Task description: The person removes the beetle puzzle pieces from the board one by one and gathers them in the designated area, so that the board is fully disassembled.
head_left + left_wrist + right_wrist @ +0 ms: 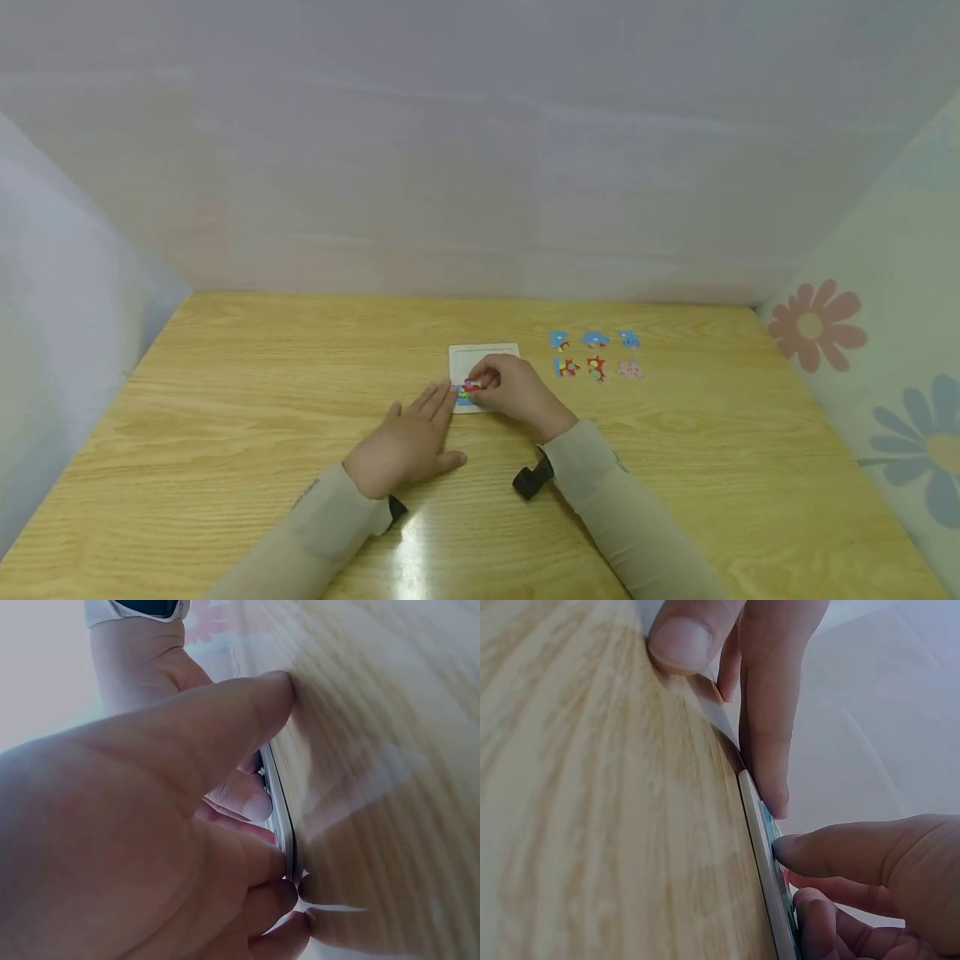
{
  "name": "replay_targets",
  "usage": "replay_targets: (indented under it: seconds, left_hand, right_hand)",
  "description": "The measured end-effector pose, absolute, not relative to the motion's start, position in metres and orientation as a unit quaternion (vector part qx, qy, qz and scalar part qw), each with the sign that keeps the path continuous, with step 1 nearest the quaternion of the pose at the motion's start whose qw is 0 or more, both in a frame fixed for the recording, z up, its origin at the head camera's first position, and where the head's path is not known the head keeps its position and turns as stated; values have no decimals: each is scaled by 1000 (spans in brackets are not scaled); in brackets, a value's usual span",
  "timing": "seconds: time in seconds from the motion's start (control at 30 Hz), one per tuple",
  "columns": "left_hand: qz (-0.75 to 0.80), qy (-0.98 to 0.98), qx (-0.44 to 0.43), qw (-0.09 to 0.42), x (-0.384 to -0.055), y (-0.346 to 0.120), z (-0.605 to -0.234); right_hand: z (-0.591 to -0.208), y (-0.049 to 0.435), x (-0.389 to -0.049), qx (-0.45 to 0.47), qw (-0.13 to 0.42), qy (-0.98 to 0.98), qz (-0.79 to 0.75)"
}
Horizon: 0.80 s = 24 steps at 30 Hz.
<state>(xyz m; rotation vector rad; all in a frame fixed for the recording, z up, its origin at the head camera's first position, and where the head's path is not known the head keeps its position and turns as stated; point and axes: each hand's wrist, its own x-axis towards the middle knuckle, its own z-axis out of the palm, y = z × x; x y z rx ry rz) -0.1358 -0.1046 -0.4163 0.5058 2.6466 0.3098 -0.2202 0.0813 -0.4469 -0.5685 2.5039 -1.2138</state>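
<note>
A small white puzzle tray (463,357) lies on the wooden table, with colourful pieces (463,400) in its lower left part. My right hand (521,398) bends over the tray and pinches a red puzzle piece (472,385) between thumb and fingers, low against the tray. Part of that piece is hidden by the fingers. My left hand (405,446) lies flat to the left, fingers straight, its fingertips touching the tray's left edge. In the right wrist view, a left finger (769,742) presses at the tray's corner, and the right thumb (810,851) rests on the colourful surface.
Right of the tray, several loose puzzle pieces lie in two rows, blue ones (596,338) behind and red ones (596,368) and a pink one (631,369) in front. A pale wall (480,167) rises behind the table (262,375); a flower-patterned panel (900,375) stands at right.
</note>
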Motion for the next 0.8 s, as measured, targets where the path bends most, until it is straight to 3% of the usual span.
replay_targets:
  seconds: [0.8]
  left_hand:
    - [107, 953, 182, 215, -135, -104, -416]
  right_hand:
    - [-449, 80, -218, -207, 170, 867, -421]
